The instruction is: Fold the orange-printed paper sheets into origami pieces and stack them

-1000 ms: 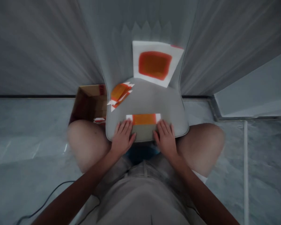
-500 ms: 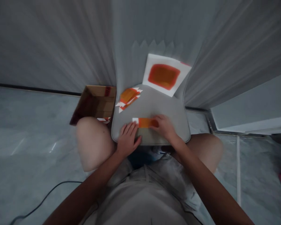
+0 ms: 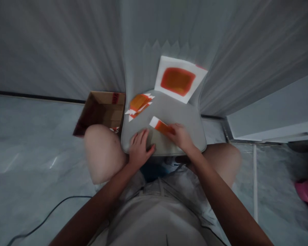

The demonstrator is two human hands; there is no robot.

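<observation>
My right hand [image 3: 180,136] is closed on one end of a folded paper strip [image 3: 162,127], orange with a white end, which slants up to the left over the grey chair seat [image 3: 174,111]. On the seat's front left part rests my left hand [image 3: 139,147], fingers apart, holding nothing and apart from the strip. Behind it lies a small pile of folded orange and white paper pieces [image 3: 140,104]. A white paper sheet with a large orange-red patch [image 3: 178,81] leans against the chair back.
An open cardboard box [image 3: 101,111] stands on the floor left of the chair, with some paper scraps inside. A black cable [image 3: 53,208] runs over the floor at lower left. A pink object [image 3: 306,194] shows at the right edge. My knees flank the seat.
The strip's white end has come out from under my left fingers and swung upward, away from me. My right hand keeps its grip. The left hand stays on the seat.
</observation>
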